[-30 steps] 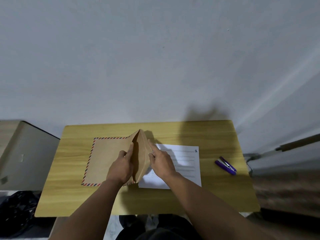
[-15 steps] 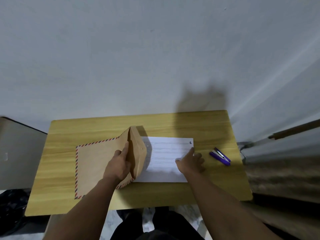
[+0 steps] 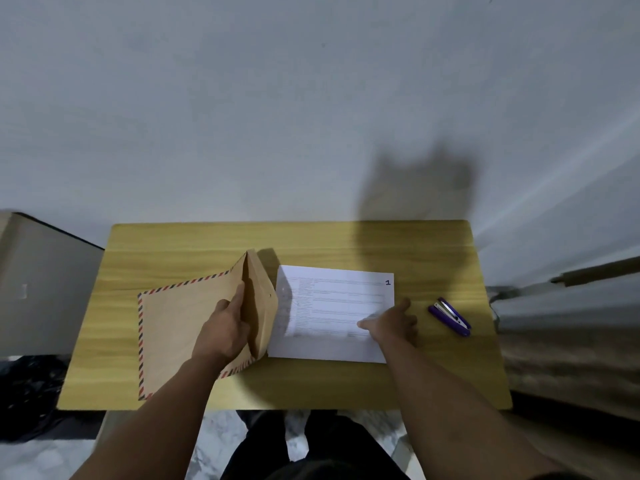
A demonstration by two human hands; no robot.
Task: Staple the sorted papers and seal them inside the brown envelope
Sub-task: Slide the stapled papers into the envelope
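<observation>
A brown envelope (image 3: 176,334) with a red-and-blue striped border lies on the left half of the wooden table (image 3: 346,244). My left hand (image 3: 225,327) grips its right end and holds the mouth open, the flap standing up. Right of it lies a stack of white printed papers (image 3: 332,299) marked "1" at the top right corner. My right hand (image 3: 391,322) rests on the papers' right edge, thumb on top and fingers at the edge. A purple stapler (image 3: 449,317) lies on the table right of the papers, untouched.
The table stands against a white wall. A grey box (image 3: 38,289) sits off the table's left edge, a dark bag (image 3: 27,393) below it. A long handle (image 3: 595,271) juts in from the right. My legs show under the table's front edge.
My right hand left the envelope's mouth and moved right onto the papers' right edge. My left hand kept holding the envelope open. The camera view shifted slightly.
</observation>
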